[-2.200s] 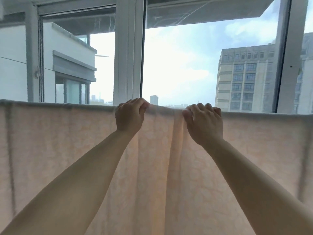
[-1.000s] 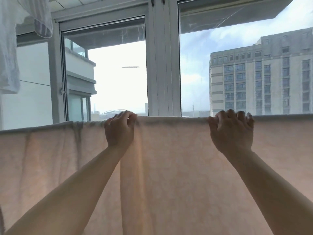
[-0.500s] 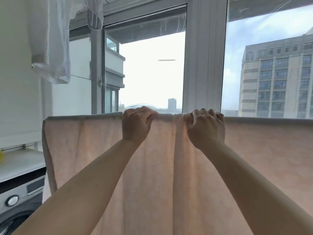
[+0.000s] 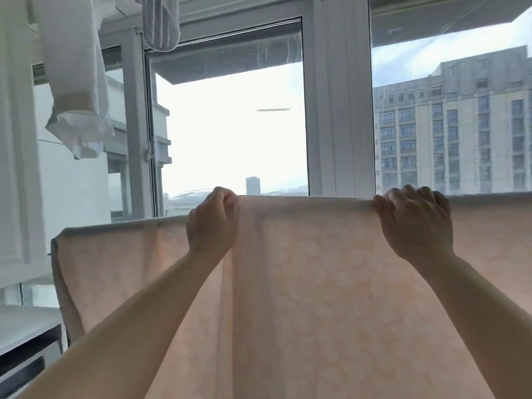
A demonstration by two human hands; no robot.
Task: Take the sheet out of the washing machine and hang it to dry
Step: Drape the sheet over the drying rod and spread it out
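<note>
Both my hands are up at the top edge of the pale peach, faintly patterned cotton sheet [image 4: 302, 283], which hangs draped in front of me before the window and fills the lower part of the view. My left hand [image 4: 211, 223] has its fingers curled over the folded top edge, its grip closed round a bunch of the cloth, and a long vertical crease runs down from under it. My right hand [image 4: 416, 223] is well apart from the left, further along the same edge, its fingers [image 4: 408, 194] hooked over the top and holding the fabric too; the stretch of sheet between the two hands lies smooth and level. Left of my left hand the top edge slopes down to the sheet's end, where the side hem hangs straight. I cannot tell what the sheet rests on, since the cloth hides whatever is beneath the fold. Above on the left a white garment [image 4: 77, 82] hangs with its cuff dangling, and a grey striped cloth [image 4: 161, 23] hangs beside it. Behind the sheet stand the white window frame [image 4: 339, 110] and, through the glass, a tall pale apartment block [image 4: 454, 125]. At lower left a white bench [image 4: 26, 326] edge shows just beside the sheet's end.
</note>
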